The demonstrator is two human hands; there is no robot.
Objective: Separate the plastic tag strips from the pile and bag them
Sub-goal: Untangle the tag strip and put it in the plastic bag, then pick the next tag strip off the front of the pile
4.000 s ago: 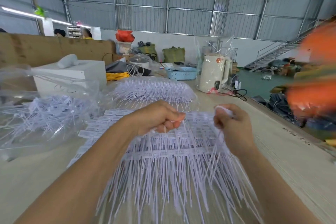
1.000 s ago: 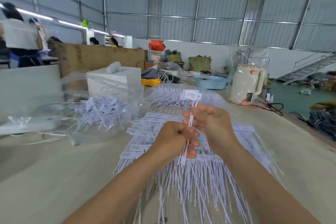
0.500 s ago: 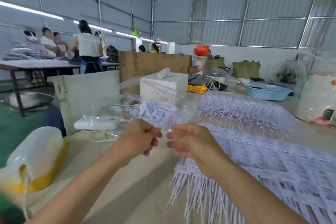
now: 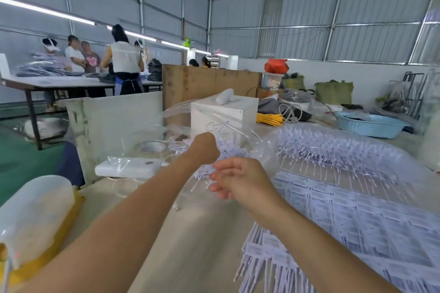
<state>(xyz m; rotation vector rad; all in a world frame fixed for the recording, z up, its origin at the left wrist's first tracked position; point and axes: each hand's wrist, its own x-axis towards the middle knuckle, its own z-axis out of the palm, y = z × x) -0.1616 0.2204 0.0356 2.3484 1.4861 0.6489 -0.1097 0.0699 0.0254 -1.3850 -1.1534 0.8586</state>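
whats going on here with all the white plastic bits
A person is sorting plastic tag strips at a long table. The left hand is reaching into the mouth of a clear plastic bag that already holds loose strips; whether it grips any is hidden. The right hand hovers by the bag's near edge with relaxed fingers. A big pile of unsorted tag strips lies to the right, with another filled bag behind it.

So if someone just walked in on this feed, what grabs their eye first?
Probably the big spread of white tag strips covering the table's right side. Then the two hands at centre: the left hand pushed into a clear plastic bag, the right hand at its near edge.
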